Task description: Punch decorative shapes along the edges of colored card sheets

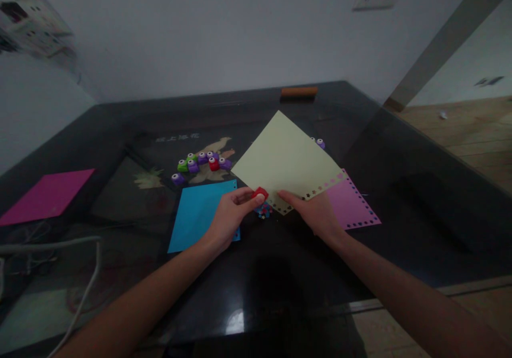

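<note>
Over the glossy black table (256, 264), our left hand (230, 210) pinches a red punch (262, 191), our right hand (318, 212) yellow paper (286, 155) — pale wall (216, 38) behind it.

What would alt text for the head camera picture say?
A person's left hand holds a small red punch at the edge of a pale yellow sheet, which the right hand touches. On the dark table, a blue sheet lies left and a pink sheet right, with more small punches behind.
</note>
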`<state>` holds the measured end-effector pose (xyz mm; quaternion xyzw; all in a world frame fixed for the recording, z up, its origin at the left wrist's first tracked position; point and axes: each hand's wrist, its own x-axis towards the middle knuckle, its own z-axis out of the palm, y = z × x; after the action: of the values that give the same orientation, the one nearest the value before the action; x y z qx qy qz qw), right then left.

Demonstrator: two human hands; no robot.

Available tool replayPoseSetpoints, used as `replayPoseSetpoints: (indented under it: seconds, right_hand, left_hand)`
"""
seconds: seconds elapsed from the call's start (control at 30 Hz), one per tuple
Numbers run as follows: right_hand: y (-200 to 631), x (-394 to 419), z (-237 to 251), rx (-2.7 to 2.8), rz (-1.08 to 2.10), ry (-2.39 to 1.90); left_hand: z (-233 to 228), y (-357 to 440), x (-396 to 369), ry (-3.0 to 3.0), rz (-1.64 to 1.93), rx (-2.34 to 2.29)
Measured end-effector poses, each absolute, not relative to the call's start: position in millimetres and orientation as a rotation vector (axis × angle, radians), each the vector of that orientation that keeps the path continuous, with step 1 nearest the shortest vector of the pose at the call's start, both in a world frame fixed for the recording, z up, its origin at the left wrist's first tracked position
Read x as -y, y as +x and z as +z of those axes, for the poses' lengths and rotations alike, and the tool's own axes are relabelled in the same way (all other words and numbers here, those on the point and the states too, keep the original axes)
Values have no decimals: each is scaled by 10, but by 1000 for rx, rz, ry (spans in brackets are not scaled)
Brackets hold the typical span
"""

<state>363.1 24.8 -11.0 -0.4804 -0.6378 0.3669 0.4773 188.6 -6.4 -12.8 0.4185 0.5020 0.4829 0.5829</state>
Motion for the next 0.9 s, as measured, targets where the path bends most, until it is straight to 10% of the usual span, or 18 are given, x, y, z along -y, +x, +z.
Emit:
replayPoseSetpoints:
  seconds: [0.9]
  right_hand:
    - [3685,-276,-53,1447,927,-1233]
  left_hand:
    - [4,1776,8,1175,993,-1297]
